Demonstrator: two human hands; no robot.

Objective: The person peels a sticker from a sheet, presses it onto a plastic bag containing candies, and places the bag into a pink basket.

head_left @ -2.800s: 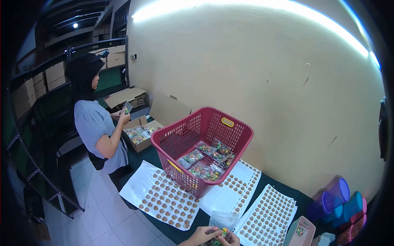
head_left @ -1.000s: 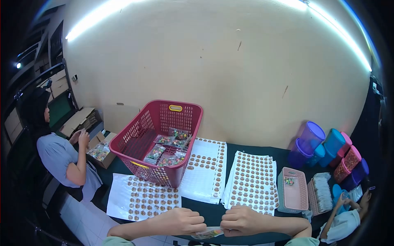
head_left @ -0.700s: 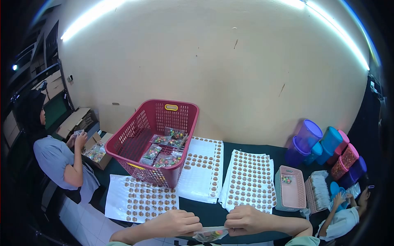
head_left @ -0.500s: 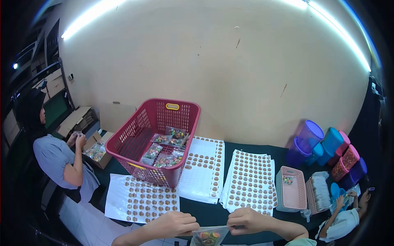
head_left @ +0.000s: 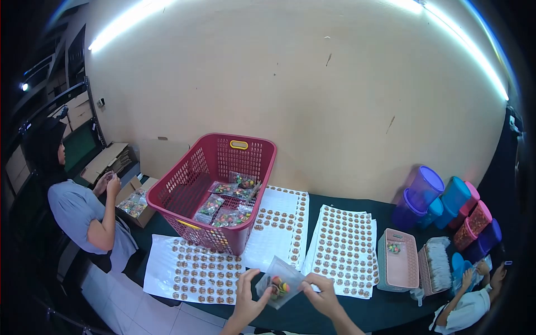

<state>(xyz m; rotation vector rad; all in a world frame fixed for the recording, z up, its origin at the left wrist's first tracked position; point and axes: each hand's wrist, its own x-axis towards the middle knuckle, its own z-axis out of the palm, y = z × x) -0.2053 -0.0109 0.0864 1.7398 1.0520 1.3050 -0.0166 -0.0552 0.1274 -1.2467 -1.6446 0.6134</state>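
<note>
A small clear plastic bag of colourful candy-like pieces (head_left: 280, 287) is tilted over the front of the table. My right hand (head_left: 322, 295) pinches its right corner between thumb and fingers. My left hand (head_left: 249, 301) holds the left side, its thumb against the bag and its fingers curved around the edge. Just beyond my hands lie sheets of round brown stickers (head_left: 341, 254). Further left stands a large maroon basket (head_left: 201, 237) with several similar filled bags (head_left: 228, 216) inside.
Another sticker sheet (head_left: 195, 273) lies front left. Right of the sheets are a pink-and-green basket (head_left: 401, 268), a basket of stacked clear packets (head_left: 438, 259) and colourful tubs (head_left: 424, 187). A person (head_left: 84, 215) works at left beside a carton (head_left: 137, 204); another (head_left: 466, 304) is at right.
My hands and the bag have moved up and forward into fuller view. The bag, earlier stretched by its top edge between both hands, is now tilted, with my left hand lower on its side.
</note>
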